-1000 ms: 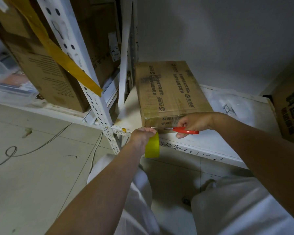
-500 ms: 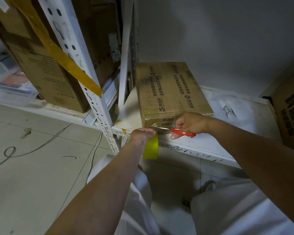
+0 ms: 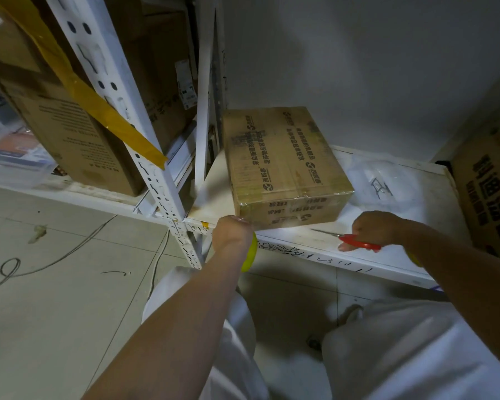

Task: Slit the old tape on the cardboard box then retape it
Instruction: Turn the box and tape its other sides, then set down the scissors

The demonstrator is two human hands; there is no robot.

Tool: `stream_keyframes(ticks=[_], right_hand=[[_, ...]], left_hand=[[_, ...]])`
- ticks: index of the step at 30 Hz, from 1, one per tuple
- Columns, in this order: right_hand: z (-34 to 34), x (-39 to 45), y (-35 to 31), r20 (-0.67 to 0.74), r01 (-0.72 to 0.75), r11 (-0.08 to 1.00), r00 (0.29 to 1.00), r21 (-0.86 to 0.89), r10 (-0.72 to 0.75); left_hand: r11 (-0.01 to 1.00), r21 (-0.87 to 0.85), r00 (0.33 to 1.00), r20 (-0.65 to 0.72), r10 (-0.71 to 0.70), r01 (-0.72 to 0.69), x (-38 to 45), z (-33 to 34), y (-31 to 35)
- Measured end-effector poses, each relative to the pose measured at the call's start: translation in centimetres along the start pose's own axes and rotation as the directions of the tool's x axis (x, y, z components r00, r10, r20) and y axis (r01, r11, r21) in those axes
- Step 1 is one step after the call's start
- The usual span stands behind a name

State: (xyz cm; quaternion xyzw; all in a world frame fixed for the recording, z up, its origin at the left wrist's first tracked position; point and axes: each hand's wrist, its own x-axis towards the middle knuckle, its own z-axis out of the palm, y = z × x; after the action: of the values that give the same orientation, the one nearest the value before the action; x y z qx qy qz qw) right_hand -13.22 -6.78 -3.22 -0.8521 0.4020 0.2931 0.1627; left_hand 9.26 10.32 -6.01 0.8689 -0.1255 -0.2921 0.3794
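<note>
One cardboard box (image 3: 286, 166) sits on the white shelf (image 3: 387, 243), far from two bigger boxes (one left (image 3: 70, 134), one right (image 3: 488, 192)). Left hand (image 3: 233, 233) fingers hold the tape roll (image 3: 250, 254); right hand (image 3: 378, 229) fingers hold red scissors (image 3: 355, 242).

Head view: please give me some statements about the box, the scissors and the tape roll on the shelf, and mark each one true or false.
1. The right hand holds the red-handled scissors. True.
2. The scissor blades are cutting into the cardboard box. False: the scissors are apart from the box, to the right of its front face, above the white shelf.
3. The left hand holds the yellow tape roll. True.
4. The cardboard box stands on the floor. False: it lies on the white shelf.
5. The tape roll lies on top of the box. False: it hangs in the left hand, below the shelf's front edge.
</note>
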Motion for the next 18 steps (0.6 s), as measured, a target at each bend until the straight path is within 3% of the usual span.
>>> stream_keyframes(ticks=[4, 7, 13, 16, 18], right_hand=[[1.0, 0.0, 2.6, -0.112, -0.200, 0.979, 0.973, 0.045, 0.204], [2.1, 0.4, 2.3, -0.220, -0.253, 0.967, 0.942, 0.035, 0.255], [3.8, 1.9, -0.5, -0.200, -0.319, 0.940, 0.920, 0.117, 0.337], [2.7, 0.9, -2.6, -0.345, -0.289, 0.955, 0.905, -0.069, 0.249], [1.1, 0.3, -4.9, -0.412, -0.111, 0.960, 0.911, -0.258, -0.006]], left_hand=[[0.999, 0.048, 0.999, -0.038, 0.006, -0.004, -0.7, 0.0, 0.2], [0.996, 0.081, 0.998, -0.051, 0.028, -0.024, -1.2, 0.0, 0.4], [0.991, 0.130, 0.996, -0.070, 0.047, -0.038, -1.6, -0.2, 0.7], [0.987, 0.151, 0.996, -0.068, 0.058, -0.047, -1.6, -0.3, 0.8], [0.987, 0.153, 0.996, -0.062, 0.061, -0.051, -1.5, -0.3, 0.7]])
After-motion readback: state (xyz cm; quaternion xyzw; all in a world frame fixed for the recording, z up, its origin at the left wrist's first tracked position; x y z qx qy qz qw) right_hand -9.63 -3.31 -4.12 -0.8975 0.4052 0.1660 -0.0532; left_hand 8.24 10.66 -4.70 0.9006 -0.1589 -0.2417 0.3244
